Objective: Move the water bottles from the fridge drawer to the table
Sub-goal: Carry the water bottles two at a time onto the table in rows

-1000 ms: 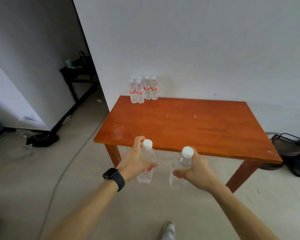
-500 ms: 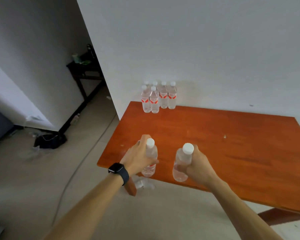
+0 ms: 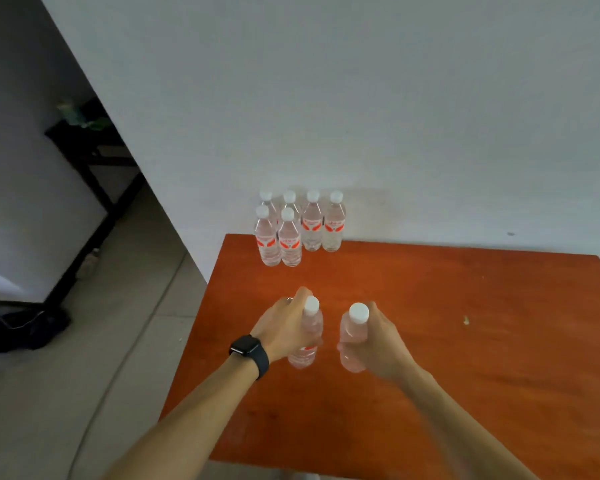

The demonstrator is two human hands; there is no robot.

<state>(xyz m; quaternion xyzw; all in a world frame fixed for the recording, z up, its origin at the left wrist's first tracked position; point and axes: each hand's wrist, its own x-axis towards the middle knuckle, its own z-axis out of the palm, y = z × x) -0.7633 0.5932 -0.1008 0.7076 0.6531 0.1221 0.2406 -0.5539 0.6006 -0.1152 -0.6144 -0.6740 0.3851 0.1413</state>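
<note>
My left hand (image 3: 284, 327), with a black watch on the wrist, grips a clear water bottle (image 3: 309, 336) with a white cap and red label. My right hand (image 3: 381, 341) grips a second clear bottle (image 3: 354, 336) with a white cap. Both bottles are upright over the orange wooden table (image 3: 447, 341), side by side near its left part; whether they touch the top I cannot tell. Several bottles of the same kind (image 3: 298, 230) stand grouped at the table's far left corner against the wall.
A white wall (image 3: 361, 98) runs right behind the table. Left of the table is tiled floor (image 3: 84, 341) with a thin cable, a dark bag (image 3: 25, 327) and a black stand (image 3: 90, 157) farther back.
I have moved closer to the table. Both hands with their bottles have gone forward from the table's near edge to over its top, nearer the grouped bottles.
</note>
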